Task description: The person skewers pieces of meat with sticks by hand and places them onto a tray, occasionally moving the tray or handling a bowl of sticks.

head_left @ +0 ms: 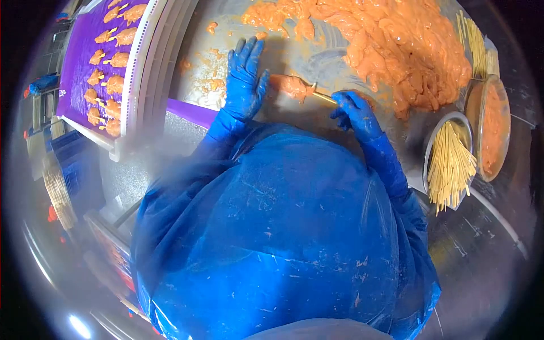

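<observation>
A meat skewer lies on the metal work table, its orange marinated meat to the left and its bare stick to the right. My right hand, in a blue glove, has its fingers closed at the stick's end. Just left of the meat, my left hand, also gloved in blue, rests flat with fingers stretched out and holds nothing. Beyond both hands spreads a large heap of orange marinated meat pieces.
To the left, a white crate stands beside finished skewers on a purple sheet. At right are a metal bowl of wooden sticks, a container of orange mixture and more sticks.
</observation>
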Demonstrator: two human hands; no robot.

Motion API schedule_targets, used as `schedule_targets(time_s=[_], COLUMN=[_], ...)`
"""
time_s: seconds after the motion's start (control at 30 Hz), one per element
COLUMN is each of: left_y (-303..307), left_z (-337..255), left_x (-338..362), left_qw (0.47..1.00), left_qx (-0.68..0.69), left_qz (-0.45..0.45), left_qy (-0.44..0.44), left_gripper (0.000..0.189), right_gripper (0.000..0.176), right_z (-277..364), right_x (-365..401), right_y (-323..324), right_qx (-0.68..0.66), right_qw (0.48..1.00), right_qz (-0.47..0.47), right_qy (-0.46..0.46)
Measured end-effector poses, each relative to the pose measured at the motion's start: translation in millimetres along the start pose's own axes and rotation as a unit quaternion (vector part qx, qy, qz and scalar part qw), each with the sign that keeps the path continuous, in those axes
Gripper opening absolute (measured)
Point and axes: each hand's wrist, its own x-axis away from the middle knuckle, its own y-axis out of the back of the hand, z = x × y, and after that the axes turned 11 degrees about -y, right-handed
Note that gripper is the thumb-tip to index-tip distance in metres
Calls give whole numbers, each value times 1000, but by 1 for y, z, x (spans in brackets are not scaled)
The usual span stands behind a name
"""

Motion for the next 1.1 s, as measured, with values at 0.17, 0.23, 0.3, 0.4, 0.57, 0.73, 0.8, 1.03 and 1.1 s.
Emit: schedule_targets(time_s=[0.17, 0.23, 0.3, 0.4, 0.57, 0.73, 0.8, 1.03, 1.1], left_y=[-34, -41, -66, -108, -67, -30, -33, -87, -76], left_z=[-35, -39, -39, -57, -60, -20, -32, -47, -48], left_x=[20, 7, -2, -7, -12, 22, 26, 5, 2], left_qw=[983, 980, 975, 961, 953, 996, 989, 977, 972], left_qx=[44, 46, 9, 38, 274, 57, 9, 13, 97], left_qz=[176, 190, 191, 203, 90, 59, 141, 163, 149], left_qy=[-21, -49, -114, -183, -91, -30, -45, -138, -152], left_gripper=[76, 79, 84, 82, 71, 72, 75, 78, 72], right_gripper=[17, 13, 14, 14, 13, 12, 12, 9, 9], right_z=[-20, -17, -11, 6, -23, -3, -6, -6, 1], right_x=[-11, -12, -10, -8, -21, -3, -7, -9, -1], right_y=[1, -8, -11, -21, -8, -16, -17, -16, -18], right_qx=[101, 139, 150, 82, 112, 194, 205, 227, 246], right_qw=[990, 975, 971, 971, 965, 949, 946, 928, 929], right_qz=[-42, -68, -74, -73, -97, -144, -145, -157, -161], right_qy=[88, 162, 169, 210, 216, 203, 206, 248, 224])
